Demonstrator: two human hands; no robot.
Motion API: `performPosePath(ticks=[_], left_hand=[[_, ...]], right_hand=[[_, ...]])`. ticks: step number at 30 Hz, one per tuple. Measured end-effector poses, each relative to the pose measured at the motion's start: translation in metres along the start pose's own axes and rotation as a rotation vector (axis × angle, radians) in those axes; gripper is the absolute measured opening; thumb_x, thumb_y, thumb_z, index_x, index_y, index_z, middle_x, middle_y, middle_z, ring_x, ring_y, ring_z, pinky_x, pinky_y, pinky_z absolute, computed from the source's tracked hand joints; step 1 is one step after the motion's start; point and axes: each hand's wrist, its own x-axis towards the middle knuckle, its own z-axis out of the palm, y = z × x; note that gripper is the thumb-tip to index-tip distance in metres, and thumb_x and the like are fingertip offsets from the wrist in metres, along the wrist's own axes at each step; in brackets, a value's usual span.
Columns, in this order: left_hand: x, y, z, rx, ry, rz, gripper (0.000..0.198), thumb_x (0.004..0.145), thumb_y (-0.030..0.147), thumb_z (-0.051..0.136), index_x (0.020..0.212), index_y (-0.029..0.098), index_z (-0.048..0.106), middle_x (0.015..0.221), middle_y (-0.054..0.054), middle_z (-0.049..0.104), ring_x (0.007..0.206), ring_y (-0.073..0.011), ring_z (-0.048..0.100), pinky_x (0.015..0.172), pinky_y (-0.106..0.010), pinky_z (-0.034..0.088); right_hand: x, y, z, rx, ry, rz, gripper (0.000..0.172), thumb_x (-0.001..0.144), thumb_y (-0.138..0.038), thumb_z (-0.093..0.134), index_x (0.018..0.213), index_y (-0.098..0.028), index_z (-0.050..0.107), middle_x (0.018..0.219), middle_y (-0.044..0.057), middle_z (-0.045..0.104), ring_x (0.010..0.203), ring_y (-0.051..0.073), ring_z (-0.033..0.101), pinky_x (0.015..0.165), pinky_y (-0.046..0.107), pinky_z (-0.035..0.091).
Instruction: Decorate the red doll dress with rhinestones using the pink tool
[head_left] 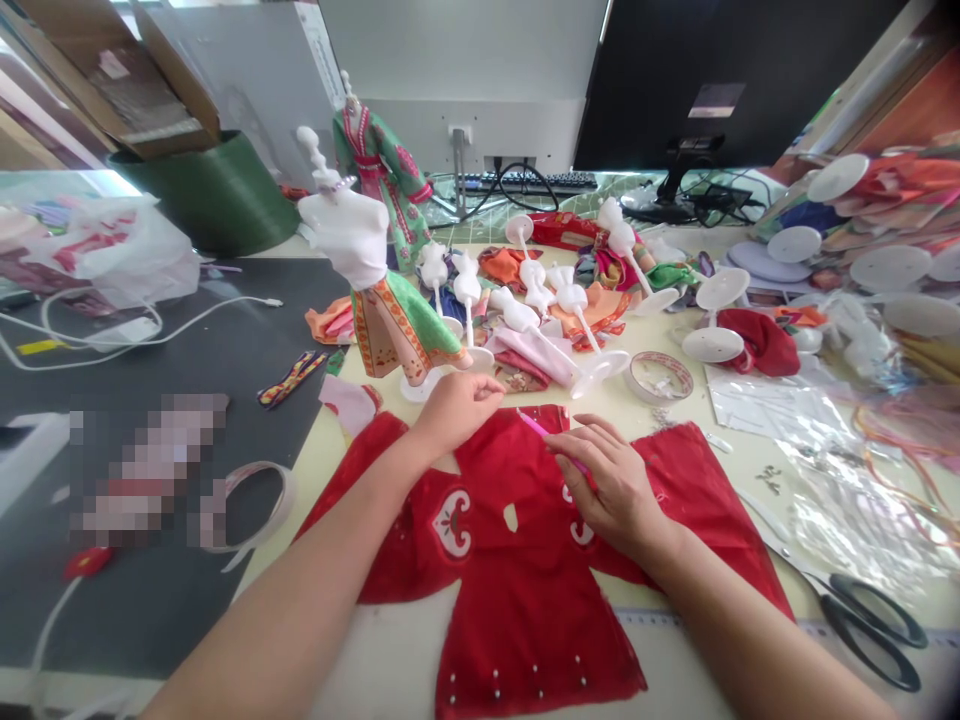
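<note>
A red garment piece (525, 590) lies flat before me, with white curled motifs, a small opening in its middle and several small pale beads along its near edge. My left hand (459, 408) is over its far edge, fingertips pinched together; whatever is between them is too small to make out. In my right hand (611, 480) is a thin pink pen-like tool (534, 425), its tip pointing towards the far edge of the cloth. Just beyond my left hand stands a white dress form (349, 235) wearing a green and orange skirt (420, 325).
Scissors (847, 610) lie at right, near small dark bits (769, 478) and clear plastic bags (847, 500). A tape roll (660, 378) sits beyond my right hand. Several small white mannequins (517, 310) lie among fabric scraps at the back. Another tape roll (281, 500) is at left.
</note>
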Motion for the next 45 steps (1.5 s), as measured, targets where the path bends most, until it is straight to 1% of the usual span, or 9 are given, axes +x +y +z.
performPosePath(ticks=[4, 12, 17, 26, 30, 35, 39, 45], left_hand=[[0.0, -0.001, 0.0, 0.093, -0.064, 0.013, 0.017, 0.072, 0.028, 0.058, 0.075, 0.018, 0.072, 0.05, 0.001, 0.055, 0.048, -0.0122, 0.046, 0.049, -0.023, 0.031], [0.0, -0.004, 0.001, 0.193, -0.084, 0.01, 0.02, 0.074, 0.029, 0.055, 0.079, 0.019, 0.072, 0.054, -0.001, 0.059, 0.05, -0.0138, 0.05, 0.05, -0.023, 0.033], [0.0, -0.005, 0.002, 0.231, -0.094, 0.005, 0.02, 0.075, 0.029, 0.055, 0.08, 0.019, 0.072, 0.054, 0.0, 0.059, 0.05, -0.0138, 0.049, 0.051, -0.024, 0.033], [0.0, -0.004, 0.005, 0.286, -0.096, 0.008, 0.02, 0.076, 0.03, 0.055, 0.08, 0.019, 0.071, 0.054, 0.0, 0.058, 0.05, -0.0135, 0.048, 0.052, -0.025, 0.033], [0.0, -0.003, 0.004, 0.305, -0.104, 0.01, 0.021, 0.077, 0.03, 0.054, 0.082, 0.019, 0.071, 0.055, 0.0, 0.059, 0.051, -0.0135, 0.049, 0.053, -0.024, 0.033], [0.0, -0.001, 0.004, 0.326, -0.11, 0.008, 0.021, 0.077, 0.029, 0.054, 0.082, 0.019, 0.072, 0.056, 0.0, 0.06, 0.054, -0.0142, 0.051, 0.055, -0.025, 0.034], [0.0, 0.0, 0.004, 0.34, -0.112, 0.0, 0.021, 0.078, 0.029, 0.053, 0.082, 0.019, 0.071, 0.057, 0.0, 0.06, 0.055, -0.0144, 0.052, 0.054, -0.025, 0.034], [0.001, 0.002, 0.005, 0.354, -0.115, -0.022, 0.02, 0.078, 0.032, 0.055, 0.082, 0.02, 0.071, 0.059, 0.0, 0.062, 0.056, -0.0144, 0.053, 0.054, -0.025, 0.034]], right_hand=[[-0.001, -0.001, 0.004, -0.007, -0.08, 0.003, 0.02, 0.088, -0.012, 0.047, 0.104, -0.019, 0.055, 0.085, 0.004, 0.064, 0.075, 0.016, 0.056, 0.09, 0.041, 0.046], [-0.002, 0.002, 0.01, -0.02, -0.107, 0.007, 0.022, 0.088, -0.01, 0.046, 0.106, -0.018, 0.055, 0.087, 0.005, 0.064, 0.079, 0.017, 0.057, 0.09, 0.04, 0.046], [0.0, 0.002, 0.012, -0.017, -0.102, 0.006, 0.02, 0.088, -0.01, 0.047, 0.105, -0.017, 0.055, 0.086, 0.006, 0.064, 0.078, 0.017, 0.057, 0.088, 0.039, 0.046], [-0.001, 0.004, 0.015, 0.014, -0.059, 0.044, 0.021, 0.089, -0.012, 0.046, 0.107, -0.018, 0.056, 0.085, 0.005, 0.064, 0.078, 0.017, 0.058, 0.088, 0.039, 0.046], [0.0, 0.004, 0.016, 0.043, -0.025, 0.092, 0.018, 0.09, -0.015, 0.047, 0.104, -0.018, 0.057, 0.086, 0.005, 0.065, 0.08, 0.018, 0.059, 0.085, 0.038, 0.048], [0.001, 0.003, 0.015, 0.101, 0.001, 0.2, 0.016, 0.091, -0.02, 0.047, 0.103, -0.02, 0.059, 0.086, 0.004, 0.067, 0.084, 0.018, 0.062, 0.079, 0.033, 0.05], [0.003, 0.002, 0.015, 0.145, 0.009, 0.286, 0.017, 0.092, -0.023, 0.048, 0.102, -0.021, 0.06, 0.088, 0.004, 0.069, 0.088, 0.018, 0.063, 0.081, 0.032, 0.051], [0.003, 0.002, 0.016, 0.193, 0.02, 0.413, 0.017, 0.091, -0.028, 0.049, 0.101, -0.023, 0.062, 0.09, 0.002, 0.07, 0.087, 0.017, 0.065, 0.08, 0.031, 0.052]])
